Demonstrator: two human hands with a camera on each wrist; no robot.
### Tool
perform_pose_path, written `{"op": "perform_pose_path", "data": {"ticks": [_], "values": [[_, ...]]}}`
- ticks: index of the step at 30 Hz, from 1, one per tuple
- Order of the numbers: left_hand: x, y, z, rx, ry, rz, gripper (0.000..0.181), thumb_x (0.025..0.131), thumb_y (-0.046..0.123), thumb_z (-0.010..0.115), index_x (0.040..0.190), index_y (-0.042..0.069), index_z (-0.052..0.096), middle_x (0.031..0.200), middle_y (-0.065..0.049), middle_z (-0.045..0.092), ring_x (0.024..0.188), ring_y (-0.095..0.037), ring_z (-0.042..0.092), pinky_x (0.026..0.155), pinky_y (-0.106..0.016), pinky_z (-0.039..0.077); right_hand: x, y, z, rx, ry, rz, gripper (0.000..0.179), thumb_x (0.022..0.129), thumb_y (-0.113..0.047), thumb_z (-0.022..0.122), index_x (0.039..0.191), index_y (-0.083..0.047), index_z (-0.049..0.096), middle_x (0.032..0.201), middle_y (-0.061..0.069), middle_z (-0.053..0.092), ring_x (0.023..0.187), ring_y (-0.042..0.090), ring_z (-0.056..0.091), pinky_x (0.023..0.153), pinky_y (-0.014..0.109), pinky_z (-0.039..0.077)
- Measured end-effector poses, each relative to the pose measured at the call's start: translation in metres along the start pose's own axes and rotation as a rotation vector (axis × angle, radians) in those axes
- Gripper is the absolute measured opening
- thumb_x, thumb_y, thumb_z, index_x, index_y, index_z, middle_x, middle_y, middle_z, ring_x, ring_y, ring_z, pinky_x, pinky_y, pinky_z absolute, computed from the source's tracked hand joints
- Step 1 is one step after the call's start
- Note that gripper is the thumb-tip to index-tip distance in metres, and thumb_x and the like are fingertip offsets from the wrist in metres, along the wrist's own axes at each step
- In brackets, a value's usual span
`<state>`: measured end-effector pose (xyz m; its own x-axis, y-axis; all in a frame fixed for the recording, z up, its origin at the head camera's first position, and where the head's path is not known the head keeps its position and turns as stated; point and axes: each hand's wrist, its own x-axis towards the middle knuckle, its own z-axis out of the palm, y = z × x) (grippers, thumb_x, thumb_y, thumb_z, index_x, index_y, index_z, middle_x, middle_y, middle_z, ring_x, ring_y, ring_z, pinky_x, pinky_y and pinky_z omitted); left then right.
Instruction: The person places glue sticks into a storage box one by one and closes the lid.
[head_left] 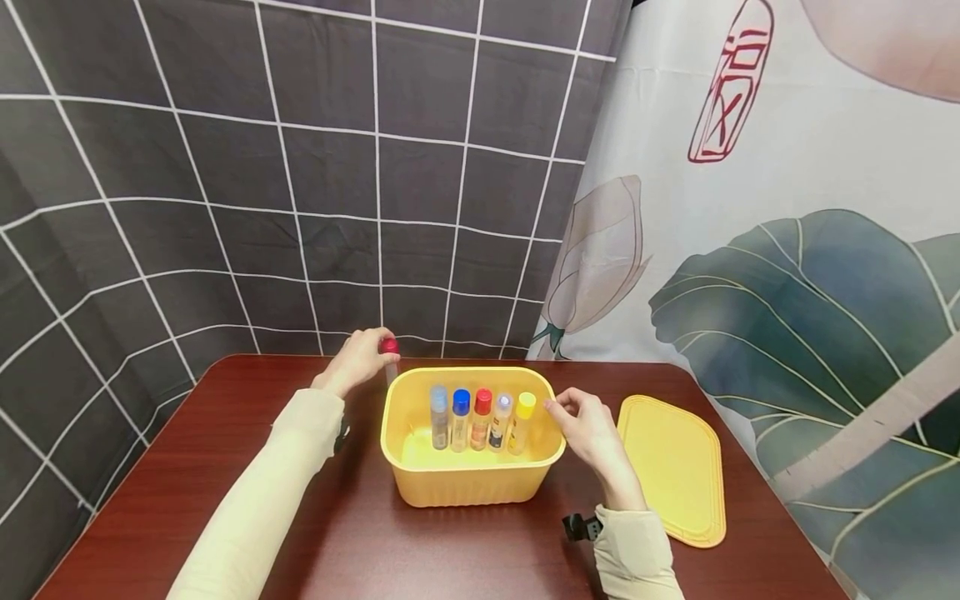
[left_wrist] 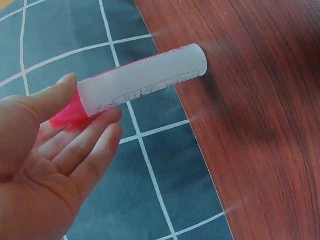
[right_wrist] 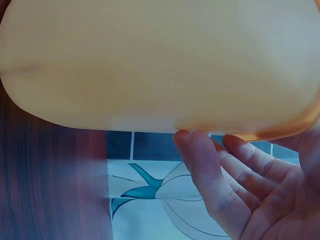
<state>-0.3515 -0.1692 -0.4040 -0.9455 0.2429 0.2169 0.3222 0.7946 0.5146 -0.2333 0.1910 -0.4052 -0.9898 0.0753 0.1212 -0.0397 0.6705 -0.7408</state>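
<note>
In the head view my left hand point(head_left: 356, 360) is behind the yellow bin's left end, holding a white tube point(left_wrist: 145, 77) upright by its red cap point(head_left: 388, 345). The left wrist view shows thumb and fingers round that cap, small print along the body, and the bottom end close over the table. My right hand point(head_left: 592, 429) is at the right end of the yellow bin point(head_left: 472, 487), thumb and fingertips point(right_wrist: 205, 150) pinching its rim. Inside the bin several clear, labelled tubes stand in a row, among them a blue-capped tube point(head_left: 461, 417) and a yellow-capped tube point(head_left: 521, 423).
A flat yellow lid point(head_left: 675, 471) lies on the brown wooden table point(head_left: 360, 550), right of the bin. Behind the table's far edge hangs a dark grid-patterned cloth point(head_left: 322, 183), with a white cloth printed with leaves point(head_left: 817, 283) at the right.
</note>
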Motion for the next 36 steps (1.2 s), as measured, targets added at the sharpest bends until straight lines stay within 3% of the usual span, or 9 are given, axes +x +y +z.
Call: {"op": "perform_pose_path", "data": {"ticks": [8,19,25,36], "values": [[-0.003,0.007,-0.021,-0.023,0.072,0.051,0.022,0.086,0.014,0.076,0.102,0.002,0.066,0.084,-0.01,0.067,0.072,-0.025,0.061,0.068,-0.039,0.052,0.0,0.0,0.001,0.015,-0.02,0.02,0.02,0.094,-0.026,0.066,0.094,-0.006,0.067,0.084,0.014,0.065,0.071,0.021,0.056,0.061,0.029,0.048],[-0.009,0.039,-0.063,0.006,0.135,0.121,0.026,0.085,0.015,0.078,0.105,0.003,0.066,0.083,-0.01,0.067,0.069,-0.024,0.058,0.064,-0.037,0.049,0.001,0.001,0.0,0.012,-0.016,0.011,0.02,0.094,-0.026,0.065,0.093,-0.006,0.066,0.082,0.014,0.064,0.07,0.022,0.055,0.061,0.03,0.047],[-0.015,0.057,-0.08,-0.003,0.164,0.175,0.026,0.085,0.015,0.077,0.106,0.004,0.066,0.087,-0.009,0.069,0.074,-0.023,0.063,0.069,-0.038,0.053,0.002,0.001,-0.001,0.016,-0.015,0.011,0.02,0.094,-0.026,0.066,0.094,-0.006,0.066,0.082,0.014,0.064,0.071,0.022,0.055,0.061,0.029,0.047],[-0.036,0.083,-0.097,-0.04,0.208,0.244,0.027,0.086,0.013,0.076,0.109,0.003,0.065,0.086,-0.009,0.068,0.076,-0.022,0.064,0.071,-0.038,0.053,0.001,0.0,0.0,0.009,-0.018,0.014,0.02,0.095,-0.027,0.065,0.094,-0.006,0.066,0.082,0.012,0.064,0.071,0.021,0.056,0.062,0.029,0.048]]}}
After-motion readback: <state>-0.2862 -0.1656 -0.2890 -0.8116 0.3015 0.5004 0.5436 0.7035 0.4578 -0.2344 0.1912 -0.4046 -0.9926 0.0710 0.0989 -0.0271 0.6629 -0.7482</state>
